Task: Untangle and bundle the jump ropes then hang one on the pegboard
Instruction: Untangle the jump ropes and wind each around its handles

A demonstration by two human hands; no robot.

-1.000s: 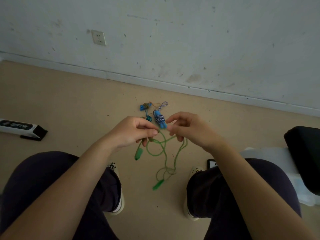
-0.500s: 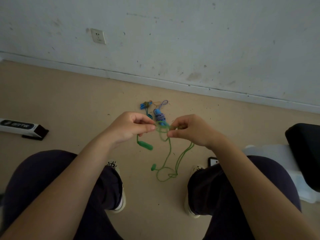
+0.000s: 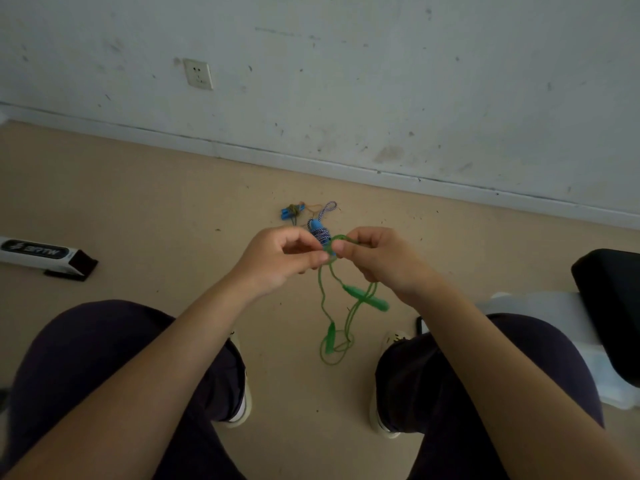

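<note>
Wall: the scuffed white wall [image 3: 381,81] fills the top of my view, with a socket [image 3: 197,74] low on its left part.
Floor: the beige floor [image 3: 138,202] runs from the baseboard to my feet.
My legs: both knees in dark trousers, spread apart, with a pale shoe showing beside each.
Black object: a dark padded thing [image 3: 609,306] sits at the right edge over something white; I cannot tell what it is.
Box: a long white and black box [image 3: 45,254] lies on the floor at my far left.
My arms: both forearms reach forward from the bottom corners and meet in the middle, above the floor between my knees.
Left hand: my left hand [image 3: 277,261] is curled, thumb and fingertips pinching the green jump rope [image 3: 323,289] at its top.
Right hand: my right hand [image 3: 381,258] is curled too, fingers closed on a loop of the same cord, almost touching the left.
Green rope: it hangs down from both pinches in tangled loops, its two green handles dangling in the air between my knees.
Blue ropes: a wound blue and white jump rope [image 3: 320,230] lies on the floor just beyond my fingers, and a small blue bundle [image 3: 292,212] lies near it, closer to the wall.
</note>
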